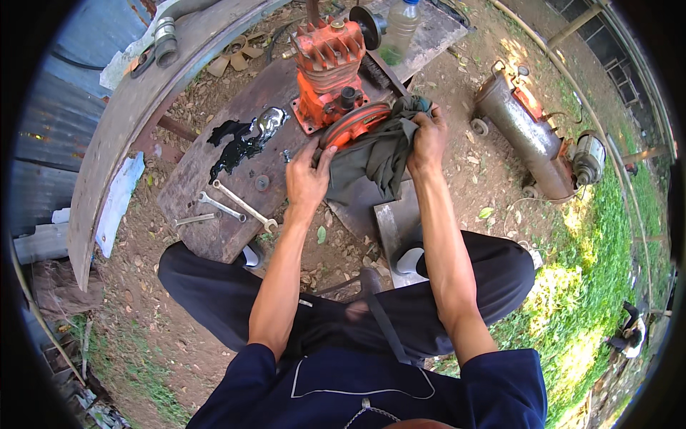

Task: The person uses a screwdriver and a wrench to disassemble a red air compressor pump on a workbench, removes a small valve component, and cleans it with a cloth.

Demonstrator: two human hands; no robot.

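An orange compressor pump (pixel 330 68) with cooling fins stands on a worn wooden board (pixel 246 100). Toward me, its orange pulley wheel (pixel 350 127) is tilted and partly covered by a dark grey-green cloth (pixel 375 161). The thumb and fingers of my left hand (pixel 306 180) close on the pulley's left rim, beside the cloth's edge. On the other side, my right hand (pixel 427 143) grips the bunched cloth against the wheel's right side; the rest of the cloth hangs down below. Some fingertips are hidden behind the rim and cloth.
Several wrenches (pixel 243 204) lie at the board's near left, by a black oil puddle (pixel 239 146). A plastic bottle (pixel 402 28) stands behind the pump. Rightward on the ground rests a rusty air tank (pixel 525 132) with a motor (pixel 589 159). A curved plank (pixel 121 136) runs along the left.
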